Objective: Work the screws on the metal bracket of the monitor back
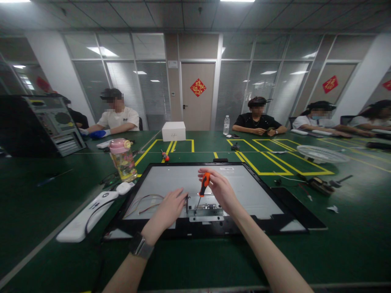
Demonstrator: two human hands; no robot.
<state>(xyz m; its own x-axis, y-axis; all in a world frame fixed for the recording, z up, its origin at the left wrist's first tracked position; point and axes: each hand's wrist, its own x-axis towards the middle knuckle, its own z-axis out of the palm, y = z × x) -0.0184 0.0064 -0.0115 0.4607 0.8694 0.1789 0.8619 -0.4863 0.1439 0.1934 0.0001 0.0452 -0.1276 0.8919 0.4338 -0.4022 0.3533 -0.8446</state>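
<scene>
A flat display panel (259,199) with a black frame lies back side up on the green table. On its near middle part sits a metal bracket (193,202) with screw holes. My right hand (221,187) is closed on the orange and black handle of a screwdriver (204,184). The screwdriver leans slightly, and its tip points down at the bracket's left part; whether it sits in a screw is too small to tell. My left hand (171,207) lies at the bracket's left edge with its fingers stretched out. Thin wires (143,199) run over the panel beside it.
To the left are a white power bank-like device (88,215) with a black cable, a pink-lidded bottle (122,160) and a computer case (33,126). Behind the panel are a small red tool (165,156) and a white box (174,132). A black strip (297,207) lies right. Several people sit opposite.
</scene>
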